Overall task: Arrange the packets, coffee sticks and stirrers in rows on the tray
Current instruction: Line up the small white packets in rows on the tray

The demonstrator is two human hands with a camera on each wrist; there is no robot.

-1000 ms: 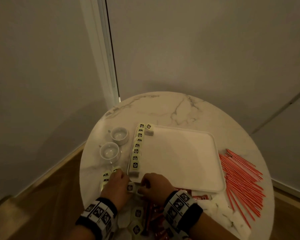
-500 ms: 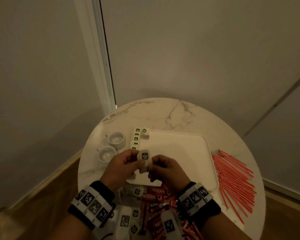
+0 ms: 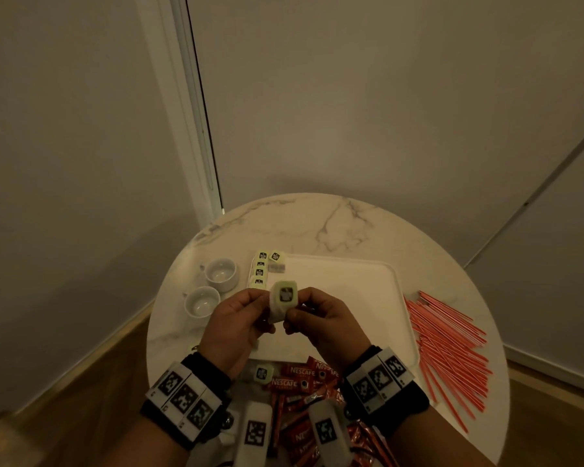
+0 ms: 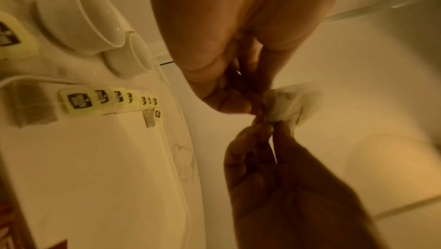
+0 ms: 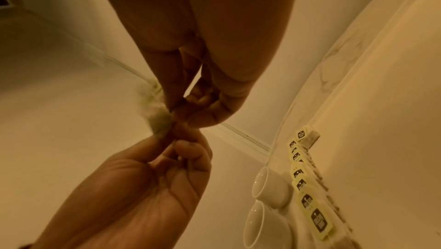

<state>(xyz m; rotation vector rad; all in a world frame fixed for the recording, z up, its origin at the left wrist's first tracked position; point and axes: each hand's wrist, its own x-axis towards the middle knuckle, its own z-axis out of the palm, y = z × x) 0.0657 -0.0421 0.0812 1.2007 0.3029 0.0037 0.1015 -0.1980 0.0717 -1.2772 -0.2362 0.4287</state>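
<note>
White tray (image 3: 344, 298) on marble table (image 3: 311, 224), two cups (image 3: 220, 274) left of tray, packets rowed along tray's left edge (image 3: 260, 273), count unclear, left hand (image 3: 236, 326) and right hand (image 3: 321, 323) both pinching one packet (image 3: 284, 299) above tray's near-left corner, coffee sticks (image 3: 300, 382) heaped at near edge, stirrers (image 3: 449, 345) fanned right of tray.

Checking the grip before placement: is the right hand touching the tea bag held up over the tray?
Touching. In the head view the right hand pinches the tea bag from its right side; the left hand pinches the other side.
</note>
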